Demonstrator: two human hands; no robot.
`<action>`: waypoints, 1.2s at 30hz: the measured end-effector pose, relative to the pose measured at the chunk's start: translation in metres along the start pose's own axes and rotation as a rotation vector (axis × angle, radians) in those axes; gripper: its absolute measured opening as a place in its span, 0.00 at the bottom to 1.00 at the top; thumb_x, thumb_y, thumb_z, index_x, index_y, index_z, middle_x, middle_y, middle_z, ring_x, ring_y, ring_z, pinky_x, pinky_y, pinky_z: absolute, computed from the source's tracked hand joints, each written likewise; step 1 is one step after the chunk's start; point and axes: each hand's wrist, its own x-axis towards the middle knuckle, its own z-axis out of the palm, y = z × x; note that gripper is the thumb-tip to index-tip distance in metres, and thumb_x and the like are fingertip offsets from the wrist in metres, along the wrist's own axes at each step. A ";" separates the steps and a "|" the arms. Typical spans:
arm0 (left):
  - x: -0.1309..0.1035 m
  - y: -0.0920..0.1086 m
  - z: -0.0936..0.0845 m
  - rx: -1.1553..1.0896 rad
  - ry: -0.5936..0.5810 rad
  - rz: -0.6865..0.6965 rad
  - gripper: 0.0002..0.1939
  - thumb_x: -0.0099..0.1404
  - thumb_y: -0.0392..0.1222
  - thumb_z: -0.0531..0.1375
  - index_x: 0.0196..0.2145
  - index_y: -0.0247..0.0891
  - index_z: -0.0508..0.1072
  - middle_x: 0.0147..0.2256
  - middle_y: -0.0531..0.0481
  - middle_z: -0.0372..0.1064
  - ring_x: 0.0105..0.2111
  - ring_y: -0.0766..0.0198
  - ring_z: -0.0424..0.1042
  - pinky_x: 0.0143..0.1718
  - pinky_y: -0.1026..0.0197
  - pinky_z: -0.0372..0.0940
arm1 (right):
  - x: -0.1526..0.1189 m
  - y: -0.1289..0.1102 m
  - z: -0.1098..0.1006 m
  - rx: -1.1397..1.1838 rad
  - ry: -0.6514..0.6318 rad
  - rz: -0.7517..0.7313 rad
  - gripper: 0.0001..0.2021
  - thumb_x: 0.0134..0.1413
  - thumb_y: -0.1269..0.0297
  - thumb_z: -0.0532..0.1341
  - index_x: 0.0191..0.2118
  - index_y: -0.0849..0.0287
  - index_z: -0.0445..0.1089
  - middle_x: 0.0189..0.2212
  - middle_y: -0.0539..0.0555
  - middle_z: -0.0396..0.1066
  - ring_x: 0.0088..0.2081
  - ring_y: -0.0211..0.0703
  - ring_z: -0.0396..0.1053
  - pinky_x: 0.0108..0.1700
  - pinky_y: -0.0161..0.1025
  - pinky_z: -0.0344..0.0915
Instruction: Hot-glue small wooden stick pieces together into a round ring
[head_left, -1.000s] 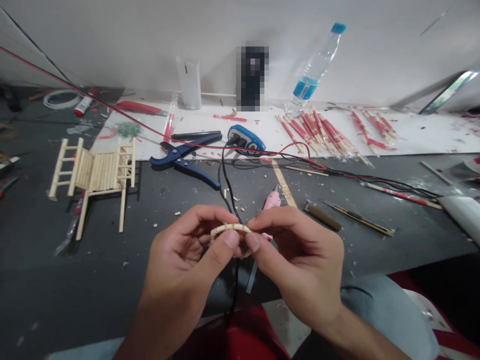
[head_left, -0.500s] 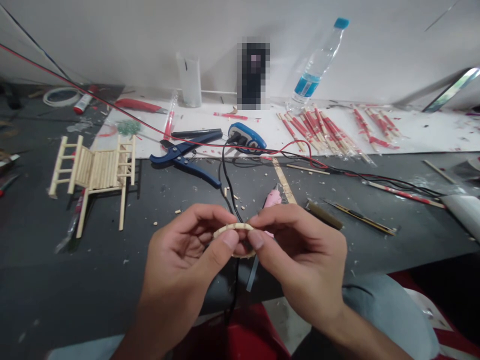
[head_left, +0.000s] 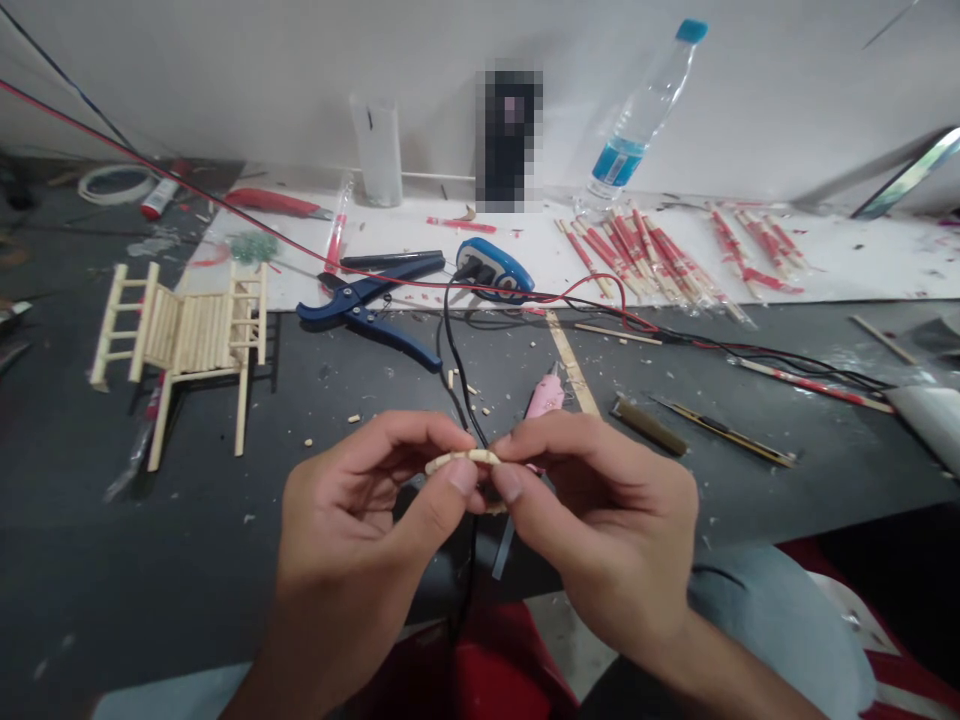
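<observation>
Between my two hands is a small ring made of short pale wooden stick pieces (head_left: 480, 456), held above the near part of the grey table. My left hand (head_left: 375, 510) pinches its left side between thumb and fingers. The right side is pinched by my right hand (head_left: 600, 510), with the two thumbs close together. Fingers cover much of the ring, and only its top edge and a bit of the lower edge show. Just behind my right fingers lies a pink glue gun (head_left: 545, 395), partly hidden.
A miniature chair of wooden sticks (head_left: 199, 330) lies at left. Blue cutters (head_left: 367, 305), a blue power strip (head_left: 495, 270), wrapped chopsticks (head_left: 637, 250) and a water bottle (head_left: 619, 150) are farther back. A craft knife (head_left: 727, 435) rests at right. Cables cross the table.
The ring has tilted slightly, so less of its opening and lower edge shows. Both hands keep their pinch in nearly the same place. The whole view has shifted a little.
</observation>
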 end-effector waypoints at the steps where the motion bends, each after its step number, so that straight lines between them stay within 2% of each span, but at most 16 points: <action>1: 0.000 0.000 0.000 -0.002 -0.003 -0.003 0.14 0.66 0.29 0.69 0.35 0.53 0.85 0.30 0.65 0.81 0.29 0.77 0.80 0.33 0.83 0.72 | 0.000 0.000 0.000 0.004 0.000 0.006 0.13 0.55 0.81 0.68 0.34 0.52 0.79 0.28 0.41 0.79 0.29 0.29 0.76 0.34 0.25 0.71; 5: 0.001 -0.001 0.001 -0.061 -0.004 -0.045 0.12 0.67 0.32 0.70 0.34 0.52 0.85 0.30 0.64 0.81 0.27 0.77 0.80 0.34 0.81 0.72 | 0.001 0.001 -0.001 0.132 -0.021 0.103 0.11 0.58 0.77 0.69 0.36 0.51 0.80 0.28 0.42 0.80 0.29 0.30 0.76 0.34 0.26 0.72; 8: 0.001 -0.003 0.001 -0.129 0.031 -0.107 0.07 0.66 0.36 0.72 0.34 0.50 0.85 0.30 0.60 0.82 0.26 0.74 0.80 0.33 0.77 0.74 | 0.001 0.005 -0.005 0.343 -0.046 0.234 0.04 0.66 0.63 0.69 0.44 0.51 0.81 0.33 0.46 0.81 0.34 0.34 0.78 0.38 0.29 0.75; 11: 0.003 -0.003 0.001 -0.165 0.074 -0.123 0.02 0.65 0.39 0.73 0.34 0.46 0.85 0.30 0.57 0.83 0.26 0.71 0.80 0.32 0.74 0.75 | 0.001 0.011 -0.010 0.448 -0.096 0.320 0.11 0.70 0.54 0.65 0.48 0.52 0.81 0.36 0.50 0.82 0.38 0.38 0.79 0.44 0.33 0.75; 18: 0.009 0.003 0.003 -0.214 0.108 -0.118 0.03 0.62 0.37 0.73 0.32 0.43 0.84 0.28 0.54 0.81 0.24 0.68 0.78 0.29 0.70 0.74 | 0.001 0.016 -0.011 0.422 -0.146 0.325 0.06 0.64 0.65 0.68 0.46 0.51 0.78 0.37 0.49 0.82 0.38 0.41 0.81 0.44 0.38 0.76; 25: 0.011 0.003 0.004 -0.256 0.070 -0.118 0.04 0.62 0.35 0.73 0.32 0.44 0.84 0.29 0.56 0.82 0.25 0.71 0.79 0.30 0.73 0.74 | 0.007 0.011 -0.004 0.459 -0.076 0.305 0.08 0.57 0.71 0.71 0.42 0.53 0.79 0.33 0.48 0.80 0.34 0.35 0.78 0.39 0.31 0.76; 29: 0.011 0.000 0.003 -0.265 0.018 -0.111 0.04 0.63 0.38 0.74 0.35 0.45 0.84 0.31 0.57 0.83 0.27 0.71 0.80 0.34 0.73 0.74 | 0.007 0.010 -0.005 0.446 -0.064 0.299 0.07 0.57 0.72 0.71 0.40 0.53 0.79 0.32 0.48 0.80 0.34 0.35 0.78 0.39 0.31 0.75; 31: 0.011 0.000 0.001 -0.222 0.008 -0.103 0.04 0.66 0.44 0.73 0.39 0.46 0.85 0.35 0.54 0.84 0.32 0.68 0.82 0.38 0.70 0.76 | 0.009 0.010 -0.008 0.404 -0.054 0.286 0.06 0.59 0.71 0.71 0.41 0.53 0.79 0.34 0.48 0.80 0.35 0.36 0.78 0.40 0.32 0.74; 33: 0.011 0.002 -0.003 -0.130 0.003 -0.082 0.09 0.70 0.50 0.69 0.44 0.46 0.85 0.40 0.51 0.84 0.37 0.64 0.83 0.41 0.67 0.76 | 0.013 0.011 -0.012 0.349 -0.035 0.275 0.06 0.60 0.70 0.71 0.41 0.52 0.79 0.35 0.48 0.80 0.37 0.37 0.78 0.39 0.32 0.73; 36: 0.016 0.009 -0.015 0.115 0.085 0.010 0.13 0.71 0.52 0.68 0.48 0.45 0.83 0.44 0.49 0.84 0.41 0.60 0.82 0.45 0.63 0.76 | 0.021 0.013 -0.021 0.256 -0.033 0.271 0.05 0.60 0.68 0.71 0.40 0.51 0.78 0.34 0.47 0.78 0.35 0.37 0.75 0.34 0.32 0.69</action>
